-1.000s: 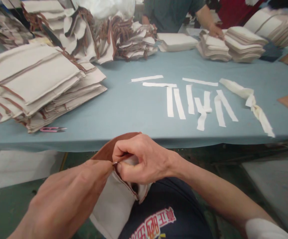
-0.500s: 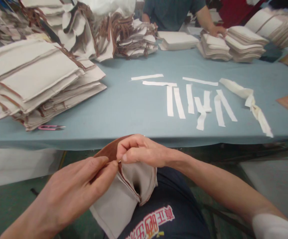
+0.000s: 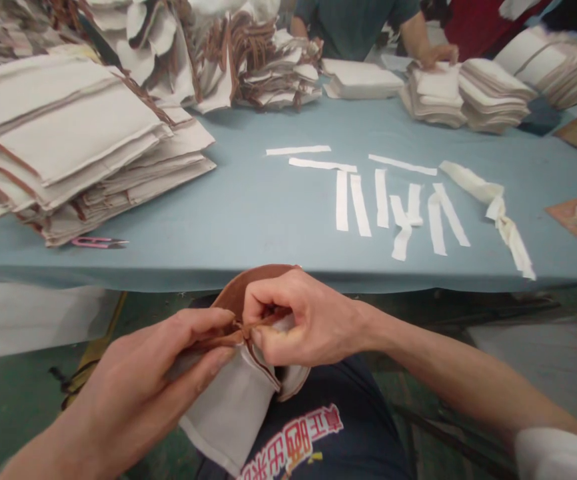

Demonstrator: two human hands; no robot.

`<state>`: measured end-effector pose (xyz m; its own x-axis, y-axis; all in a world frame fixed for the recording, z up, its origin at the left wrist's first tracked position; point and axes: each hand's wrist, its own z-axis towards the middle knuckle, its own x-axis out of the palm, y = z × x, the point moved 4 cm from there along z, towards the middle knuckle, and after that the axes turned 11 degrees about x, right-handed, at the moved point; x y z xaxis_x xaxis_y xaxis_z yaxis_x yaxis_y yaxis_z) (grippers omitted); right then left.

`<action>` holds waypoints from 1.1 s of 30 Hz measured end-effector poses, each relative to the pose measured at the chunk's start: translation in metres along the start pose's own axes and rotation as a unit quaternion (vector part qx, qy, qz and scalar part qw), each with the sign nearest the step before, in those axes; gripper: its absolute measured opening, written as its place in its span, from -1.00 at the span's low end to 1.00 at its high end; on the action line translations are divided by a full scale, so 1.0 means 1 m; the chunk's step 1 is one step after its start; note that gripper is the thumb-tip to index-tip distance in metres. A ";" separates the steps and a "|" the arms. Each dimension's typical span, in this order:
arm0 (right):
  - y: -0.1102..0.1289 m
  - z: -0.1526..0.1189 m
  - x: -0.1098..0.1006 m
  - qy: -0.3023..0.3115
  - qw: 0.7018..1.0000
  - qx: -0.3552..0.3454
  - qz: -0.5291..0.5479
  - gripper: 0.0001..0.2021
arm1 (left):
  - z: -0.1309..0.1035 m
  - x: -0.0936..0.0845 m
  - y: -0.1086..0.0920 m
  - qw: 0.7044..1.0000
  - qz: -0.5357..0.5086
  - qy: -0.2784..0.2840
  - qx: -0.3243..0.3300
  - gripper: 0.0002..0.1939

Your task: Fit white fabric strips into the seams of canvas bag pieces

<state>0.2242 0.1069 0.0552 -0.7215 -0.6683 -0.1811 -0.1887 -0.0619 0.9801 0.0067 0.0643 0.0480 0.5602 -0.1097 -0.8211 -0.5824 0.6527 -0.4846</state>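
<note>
With my left hand (image 3: 158, 380) and right hand (image 3: 298, 320) both pinching the brown-edged pouch (image 3: 233, 407) over my lap, I was working its rim; the next move probably needed a firmer fingertip grip.

A sewing workshop is shown. Tall stacks of cut fabric pieces (image 3: 73, 140) are piled along the left edge of a blue worktable (image 3: 268, 213), and white strips (image 3: 368, 200) are laid near its middle. A co-worker's hand (image 3: 441, 53) is seen at the far edge.
</note>
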 end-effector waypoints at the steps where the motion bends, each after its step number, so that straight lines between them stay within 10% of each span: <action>1: 0.002 -0.001 0.000 -0.020 0.999 -0.030 -0.034 -0.95 | 0.004 -0.001 -0.002 0.999 -0.042 0.012 0.012 -0.64; 10: 0.015 -0.018 0.008 -0.122 0.936 -0.174 -0.280 -0.85 | 0.036 -0.019 -0.022 0.988 -0.088 0.038 0.120 -0.82; 17: -0.003 -0.003 0.003 0.001 0.999 -0.054 0.006 -0.75 | 0.031 0.000 -0.015 0.973 -0.227 -0.004 0.037 -0.69; 25: -0.034 0.002 0.018 0.104 0.967 0.067 0.221 -0.39 | 0.022 0.035 -0.019 0.861 -0.497 -0.067 -0.086 -0.35; 33: -0.037 -0.003 0.009 0.107 0.971 0.046 0.208 -0.41 | 0.028 0.028 -0.016 0.885 -0.463 -0.008 -0.045 -0.41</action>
<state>0.2265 0.1010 0.0172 -0.5945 -0.7611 0.2594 0.0240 0.3056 0.9518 0.0480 0.0716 0.0415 0.8297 -0.5556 -0.0546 0.0871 0.2254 -0.9704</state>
